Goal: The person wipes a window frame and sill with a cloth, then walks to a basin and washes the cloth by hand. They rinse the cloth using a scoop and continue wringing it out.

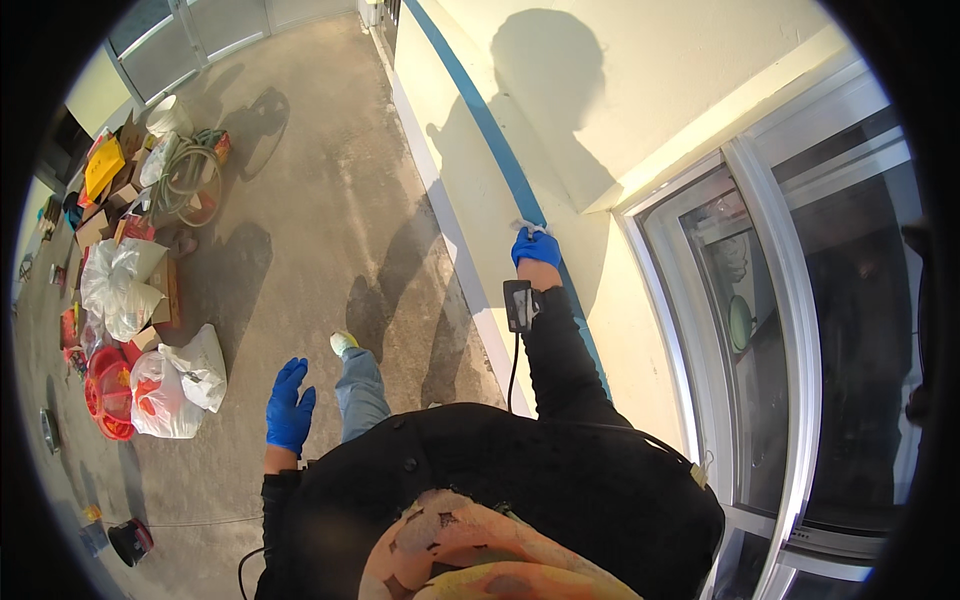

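Note:
My right hand (537, 248), in a blue glove, is closed on a crumpled whitish cloth (531, 226) and rests at the blue stripe (487, 124) painted along the pale yellow wall (480, 202). A small black device with a cable is strapped at that wrist. My left hand (290, 405), also blue-gloved, hangs over the concrete floor with its fingers apart and nothing in it.
Along the left lie white plastic bags (124, 281), a coiled hose (187, 176), a white bucket (169, 116), cardboard boxes and red plastic baskets (109, 391). A window with a metal frame (780, 247) stands at the right. Glazed doors (225, 30) close off the far end.

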A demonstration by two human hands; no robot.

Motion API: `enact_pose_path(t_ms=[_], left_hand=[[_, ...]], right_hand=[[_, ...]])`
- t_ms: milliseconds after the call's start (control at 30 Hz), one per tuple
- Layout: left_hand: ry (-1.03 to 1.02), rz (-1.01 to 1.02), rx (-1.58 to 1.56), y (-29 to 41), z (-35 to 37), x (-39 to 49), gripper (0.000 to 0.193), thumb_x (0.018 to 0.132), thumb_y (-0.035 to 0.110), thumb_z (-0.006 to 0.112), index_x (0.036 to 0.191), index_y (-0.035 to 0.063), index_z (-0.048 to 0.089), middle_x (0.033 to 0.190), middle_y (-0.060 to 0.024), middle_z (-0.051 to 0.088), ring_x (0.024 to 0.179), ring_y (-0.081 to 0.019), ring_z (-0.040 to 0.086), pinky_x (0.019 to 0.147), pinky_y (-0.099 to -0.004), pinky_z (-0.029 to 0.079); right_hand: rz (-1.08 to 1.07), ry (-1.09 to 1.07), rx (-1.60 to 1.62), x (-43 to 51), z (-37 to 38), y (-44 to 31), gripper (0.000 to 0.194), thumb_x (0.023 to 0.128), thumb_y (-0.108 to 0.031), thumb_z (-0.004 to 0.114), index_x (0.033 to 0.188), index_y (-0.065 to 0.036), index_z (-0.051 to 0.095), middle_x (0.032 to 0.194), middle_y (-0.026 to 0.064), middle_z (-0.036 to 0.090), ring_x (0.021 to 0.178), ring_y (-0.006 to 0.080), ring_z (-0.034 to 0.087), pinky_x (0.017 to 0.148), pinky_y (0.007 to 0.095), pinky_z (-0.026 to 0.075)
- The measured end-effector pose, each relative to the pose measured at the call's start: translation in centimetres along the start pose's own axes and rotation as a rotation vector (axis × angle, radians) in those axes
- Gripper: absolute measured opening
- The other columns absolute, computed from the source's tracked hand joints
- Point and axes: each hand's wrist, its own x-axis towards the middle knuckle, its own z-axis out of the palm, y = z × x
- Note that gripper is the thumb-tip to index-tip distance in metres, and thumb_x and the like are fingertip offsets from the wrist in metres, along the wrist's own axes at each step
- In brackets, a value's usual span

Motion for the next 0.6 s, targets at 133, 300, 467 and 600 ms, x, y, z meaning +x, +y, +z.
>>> enact_pose_path(t_ms=[133,300,467,600], left_hand=[[0.064,-0.019,-0.037,-5.1,-2.3,7.0,0.045,0.081,0.001,0.062,0.125,0.0099,0.055,0.132,-0.0128,0.050,0.117,-0.0266,0.052,0.091,-0.0333,0.046],[0.099,-0.064,-0.045,-9.8,-7.5,17.1,0.044,0.082,-0.001,0.060,0.125,0.0090,0.054,0.131,-0.0123,0.050,0.116,-0.0259,0.052,0.092,-0.0341,0.045],[0.132,-0.045,0.018,-12.8,-13.3,26.8,0.043,0.082,-0.001,0.059,0.124,0.0060,0.054,0.130,-0.0129,0.050,0.118,-0.0262,0.050,0.093,-0.0344,0.044],[0.118,-0.016,0.054,-14.6,-15.4,32.9,0.042,0.082,-0.002,0.058,0.123,0.0050,0.054,0.129,-0.0131,0.050,0.118,-0.0265,0.050,0.092,-0.0343,0.045]], right_hand=[[-0.009,-0.012,-0.390,5.9,3.6,-3.9,0.031,0.091,-0.024,0.044,0.094,-0.004,0.068,0.094,0.0161,0.067,0.093,0.0292,0.062,0.081,0.0341,0.048],[-0.139,-0.163,-0.534,14.8,8.7,-5.2,0.035,0.094,-0.026,0.038,0.101,-0.006,0.065,0.106,0.0192,0.064,0.101,0.0335,0.060,0.084,0.0389,0.048],[-0.092,-0.168,-0.459,21.2,13.2,-4.7,0.033,0.091,-0.029,0.047,0.094,-0.002,0.067,0.096,0.0216,0.065,0.091,0.0357,0.063,0.074,0.0417,0.051],[-0.156,-0.149,-0.466,25.6,16.2,-6.7,0.028,0.089,-0.026,0.050,0.091,-0.003,0.066,0.093,0.0199,0.066,0.085,0.0346,0.064,0.070,0.0422,0.052]])
